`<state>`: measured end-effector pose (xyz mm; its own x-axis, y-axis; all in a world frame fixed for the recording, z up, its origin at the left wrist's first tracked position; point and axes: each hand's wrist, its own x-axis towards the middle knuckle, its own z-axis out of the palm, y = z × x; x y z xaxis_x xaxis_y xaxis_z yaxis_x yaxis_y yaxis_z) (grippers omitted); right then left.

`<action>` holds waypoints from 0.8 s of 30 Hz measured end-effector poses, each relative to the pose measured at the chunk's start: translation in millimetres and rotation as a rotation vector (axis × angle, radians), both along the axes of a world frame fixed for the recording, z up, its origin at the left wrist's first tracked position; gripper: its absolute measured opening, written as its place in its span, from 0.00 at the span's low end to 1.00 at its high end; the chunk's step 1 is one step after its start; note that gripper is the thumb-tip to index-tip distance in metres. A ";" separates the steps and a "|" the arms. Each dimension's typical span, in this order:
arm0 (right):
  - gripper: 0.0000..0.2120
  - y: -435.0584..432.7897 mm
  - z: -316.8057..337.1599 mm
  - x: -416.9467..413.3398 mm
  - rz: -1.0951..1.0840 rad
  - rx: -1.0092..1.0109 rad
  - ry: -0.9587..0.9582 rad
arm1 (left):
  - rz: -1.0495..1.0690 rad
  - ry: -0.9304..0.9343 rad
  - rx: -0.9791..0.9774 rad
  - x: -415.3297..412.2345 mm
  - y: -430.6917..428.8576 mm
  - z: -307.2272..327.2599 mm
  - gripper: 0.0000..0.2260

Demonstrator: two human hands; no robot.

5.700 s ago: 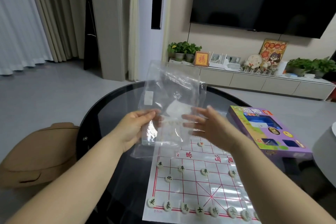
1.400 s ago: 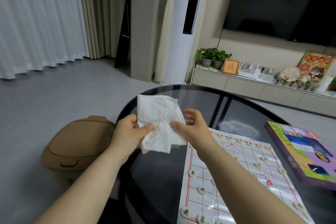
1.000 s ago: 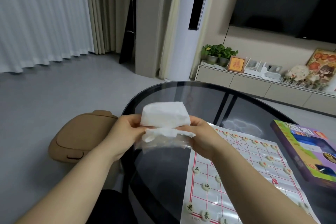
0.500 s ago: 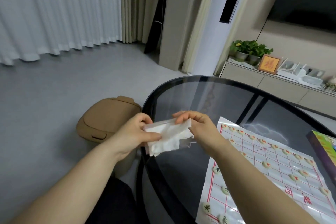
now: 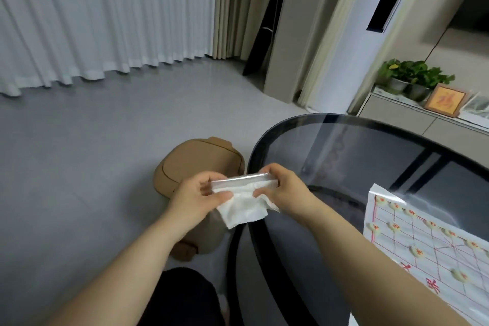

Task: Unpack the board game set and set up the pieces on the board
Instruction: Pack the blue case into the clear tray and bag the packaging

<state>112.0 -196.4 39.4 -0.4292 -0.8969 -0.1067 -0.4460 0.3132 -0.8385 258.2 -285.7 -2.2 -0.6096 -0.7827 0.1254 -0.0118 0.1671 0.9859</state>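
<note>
My left hand [image 5: 197,194] and my right hand [image 5: 284,189] hold a folded bundle between them: a clear plastic bag [image 5: 242,180] on top and a white tissue [image 5: 244,210] hanging below. Each hand pinches one end, over the left edge of the round glass table [image 5: 344,151]. At the right lies the white board sheet with red lines [image 5: 434,243], with several round pale pieces [image 5: 416,252] set on it.
A tan bin with a closed lid [image 5: 198,164] stands on the grey floor just left of the table, under my hands. White curtains hang at the back left. A low cabinet with potted plants [image 5: 412,78] and a framed picture is at the far right.
My view has swung left and down, so the purple box has left the frame. The bag and tissue have been folded smaller and carried left toward the bin.
</note>
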 end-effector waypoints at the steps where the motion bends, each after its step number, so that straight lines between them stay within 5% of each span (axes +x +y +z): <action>1: 0.13 -6.0 -5.5 -2.0 -0.034 0.003 0.054 | 0.006 0.005 0.017 1.0 -6.7 -5.5 0.11; 4: 0.07 -21.5 -21.1 -11.8 -0.167 -0.047 0.166 | 0.118 -0.189 -0.129 7.5 -37.5 -41.1 0.08; 11: 0.07 -46.8 -49.2 -28.5 -0.319 -0.083 0.118 | -0.040 -0.961 -0.581 11.7 -81.1 -119.1 0.26; 21: 0.07 -45.5 -56.2 -33.4 -0.329 -0.106 0.037 | 0.016 -0.998 -0.859 5.7 -85.7 -148.6 0.32; 24: 0.08 -45.4 -56.4 -33.1 -0.330 -0.106 0.041 | 0.038 -0.911 -0.748 9.9 -86.5 -148.5 0.27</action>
